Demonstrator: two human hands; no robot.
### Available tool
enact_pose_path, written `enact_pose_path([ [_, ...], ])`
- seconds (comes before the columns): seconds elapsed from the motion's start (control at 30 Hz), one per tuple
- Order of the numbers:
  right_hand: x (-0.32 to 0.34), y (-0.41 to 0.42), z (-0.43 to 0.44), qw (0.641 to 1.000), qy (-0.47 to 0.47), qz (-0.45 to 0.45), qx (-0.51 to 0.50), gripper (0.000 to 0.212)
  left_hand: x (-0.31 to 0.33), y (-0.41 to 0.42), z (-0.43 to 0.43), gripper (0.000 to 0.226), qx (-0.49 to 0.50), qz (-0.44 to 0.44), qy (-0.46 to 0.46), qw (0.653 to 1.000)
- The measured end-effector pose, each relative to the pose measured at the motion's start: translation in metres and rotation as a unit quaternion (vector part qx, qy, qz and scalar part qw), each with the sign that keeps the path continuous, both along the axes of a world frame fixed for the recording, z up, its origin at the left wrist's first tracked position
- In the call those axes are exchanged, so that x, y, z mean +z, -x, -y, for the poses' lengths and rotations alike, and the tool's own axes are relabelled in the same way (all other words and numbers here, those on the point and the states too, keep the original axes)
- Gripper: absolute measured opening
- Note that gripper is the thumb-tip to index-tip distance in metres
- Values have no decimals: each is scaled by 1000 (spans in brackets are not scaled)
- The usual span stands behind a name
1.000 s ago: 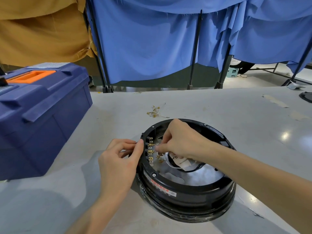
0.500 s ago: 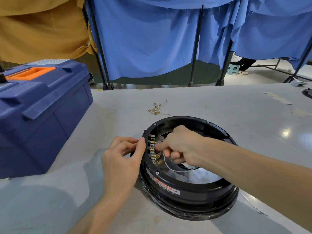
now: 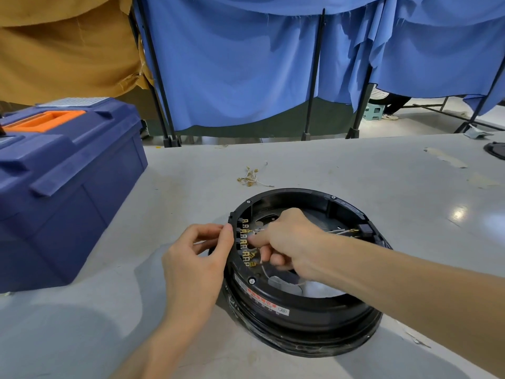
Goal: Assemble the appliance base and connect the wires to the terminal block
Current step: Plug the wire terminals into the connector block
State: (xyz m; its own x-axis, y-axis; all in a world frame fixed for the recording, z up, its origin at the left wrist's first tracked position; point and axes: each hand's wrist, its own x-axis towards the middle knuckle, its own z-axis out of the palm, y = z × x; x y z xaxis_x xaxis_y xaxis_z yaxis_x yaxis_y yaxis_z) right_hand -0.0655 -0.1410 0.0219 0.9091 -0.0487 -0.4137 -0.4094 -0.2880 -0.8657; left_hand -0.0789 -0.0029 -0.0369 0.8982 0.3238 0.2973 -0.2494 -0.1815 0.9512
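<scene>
A round black appliance base (image 3: pixel 306 310) lies open side up on the grey table. On its inner left wall sits a terminal block (image 3: pixel 245 242) with a column of brass tabs. My left hand (image 3: pixel 199 258) holds the base's left rim, thumb against the outer wall beside the block. Reaching inside the base, my right hand (image 3: pixel 287 242) pinches a thin white wire end and holds it against the middle tabs. More white wires with brass connectors (image 3: pixel 347 231) lie inside at the right.
A blue toolbox (image 3: pixel 62 181) with an orange handle stands at the left. A small bundle of spare wires with brass terminals (image 3: pixel 251 177) lies just beyond the base. Blue curtains on black stands close off the table's far edge. A black object (image 3: pixel 496 150) sits far right.
My right hand has lowered deeper into the base and shifted along the terminal block. My left hand stays on the rim. The view has tilted slightly.
</scene>
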Motion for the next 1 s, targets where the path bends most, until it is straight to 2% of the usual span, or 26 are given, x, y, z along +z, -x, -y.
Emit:
enact_pose_path([
  [0.1, 6, 0, 6, 999, -17, -22, 35, 26, 2, 0, 1, 3, -8, 1, -21, 1000],
  [0.2, 7, -1, 5, 999, -5, -20, 46, 30, 1, -1, 0, 11, -8, 7, -43, 999],
  [0.73, -2, 8, -11, 995, -58, 1, -75, 34, -3, -1, 0, 32, 41, 33, -49, 997],
  [1.0, -3, 11, -12, 992, -89, -3, -94, 27, -1, 1, 4, 28, 29, 32, -23, 999],
])
